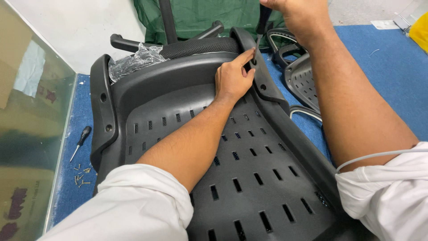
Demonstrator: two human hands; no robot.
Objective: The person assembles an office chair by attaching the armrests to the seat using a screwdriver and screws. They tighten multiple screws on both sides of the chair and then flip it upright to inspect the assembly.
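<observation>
We are leaning over a black plastic chair shell [249,178] that is lying slotted side up across our lap, filling the near middle. Left of it, on the blue carpet [383,80], a small screwdriver [80,142] is lying beside a scatter of loose screws [81,176]. Farther in, our left hand [232,78] is resting flat on the shell's far right rim, fingers loose and apart, fingertips touching the shaft of another screwdriver [259,31]. Our right hand [296,11] is wrapping closed around that screwdriver's handle, holding it upright, tip on the rim. A crumpled clear plastic bag [133,62] is sitting at the far left; we cannot tell what it is holding.
</observation>
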